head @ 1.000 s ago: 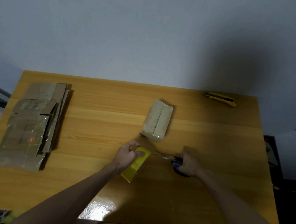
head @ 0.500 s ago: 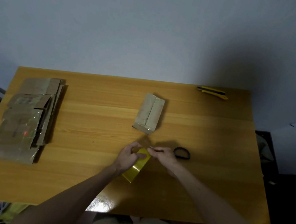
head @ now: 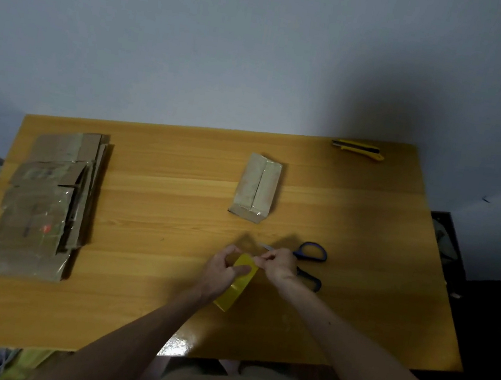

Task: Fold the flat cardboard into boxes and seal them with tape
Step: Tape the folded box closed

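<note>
Left hand (head: pixel 224 272): fingers curled round yellow tape roll (head: pixel 239 286), front-centre of wooden bench (head: pixel 144 304). Right hand (head: pixel 278 264): fingertips pinched together on roll's top edge. Blue-handled scissors (head: pixel 311 253) lie on bench, partly under right hand. Small taped cardboard box (head: pixel 256 187): closed, mid-bench beyond hands; contents hidden. Flat cardboard stack (head: pixel 46 201): bench left end.

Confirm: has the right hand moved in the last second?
Yes. The right hand left the scissors and shifted left relative to the folded box, onto the yellow tape roll in the left hand.
</note>
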